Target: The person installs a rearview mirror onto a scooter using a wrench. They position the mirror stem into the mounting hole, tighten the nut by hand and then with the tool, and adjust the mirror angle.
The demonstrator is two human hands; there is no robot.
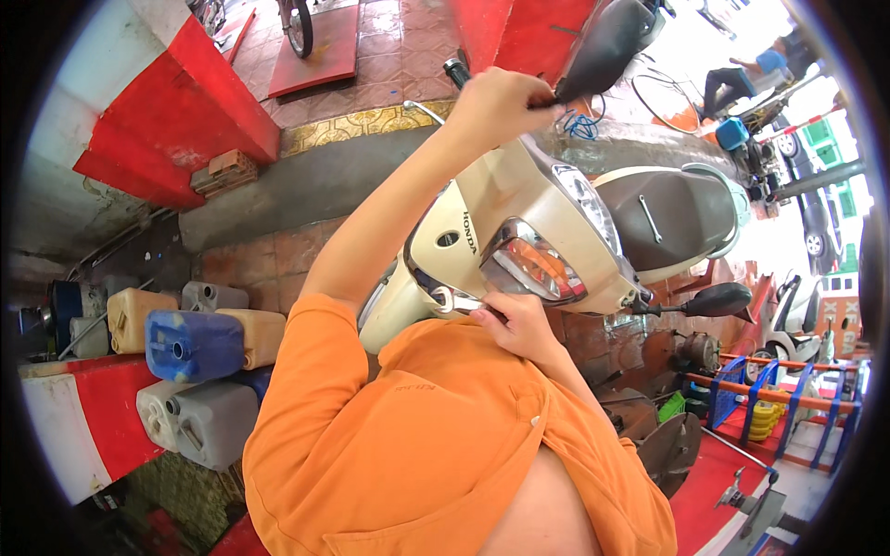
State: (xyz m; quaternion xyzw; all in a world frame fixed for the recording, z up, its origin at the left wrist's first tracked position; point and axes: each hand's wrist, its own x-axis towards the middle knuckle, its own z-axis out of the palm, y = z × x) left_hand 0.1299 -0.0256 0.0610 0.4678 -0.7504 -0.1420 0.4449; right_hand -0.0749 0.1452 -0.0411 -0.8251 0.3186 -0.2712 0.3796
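Observation:
A cream scooter [501, 190] stands close in front of me. My left hand [508, 107] reaches over to the handlebar side with bent fingers closed at the lower end of a black rear-view mirror [604, 51]; the exact grip is partly hidden. Just beyond that wrist are a handlebar grip [455, 72] and a lever [423, 112]. Close to my orange shirt, my right hand [519, 322] is wrapped round a silver wrench [449, 300], its ring end poking out over the front panel. Another wrench [651, 219] lies on the brown seat [686, 208].
The scooter's other mirror [721, 299] sticks out at the right. Several plastic jerrycans [197, 345] crowd the left. A red pillar base [176, 120] rises at the far left. A blue and orange rack [779, 398] stands at the lower right; a person [746, 79] is at the far right.

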